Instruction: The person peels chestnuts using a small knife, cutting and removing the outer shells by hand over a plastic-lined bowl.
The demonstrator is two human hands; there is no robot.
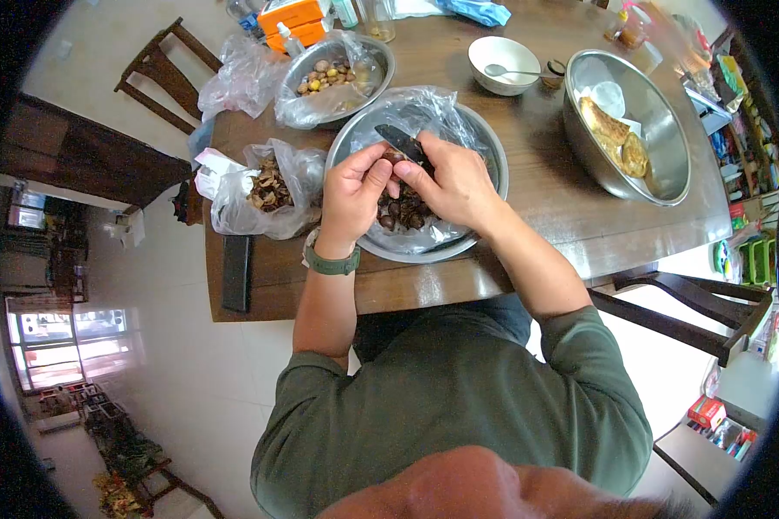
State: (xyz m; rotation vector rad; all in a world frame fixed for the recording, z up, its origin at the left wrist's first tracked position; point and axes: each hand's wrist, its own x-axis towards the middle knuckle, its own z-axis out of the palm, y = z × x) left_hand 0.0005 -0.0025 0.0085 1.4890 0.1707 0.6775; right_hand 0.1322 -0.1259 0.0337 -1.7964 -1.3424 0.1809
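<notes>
Over a steel basin (500, 173) lined with clear plastic, my left hand (352, 192) pinches a brown chestnut (394, 156) between thumb and fingers. My right hand (460, 183) grips a knife (398, 140) with a dark blade, its tip pointing up and left. The knife's handle is hidden in my palm, and the right thumb lies close to the nut. Below both hands, dark unpeeled chestnuts (404, 214) lie in the basin. Peeled and part-peeled nuts (327, 76) sit in a second plastic-lined bowl (388, 73) behind it.
Left of the basin, a plastic bag (299, 195) holds brown shells (270, 186); a black phone (236, 272) lies near the table's edge. A white bowl (504, 54) with a spoon (519, 72) and a large steel bowl (679, 143) stand to the right. A chair (679, 298) is at the right.
</notes>
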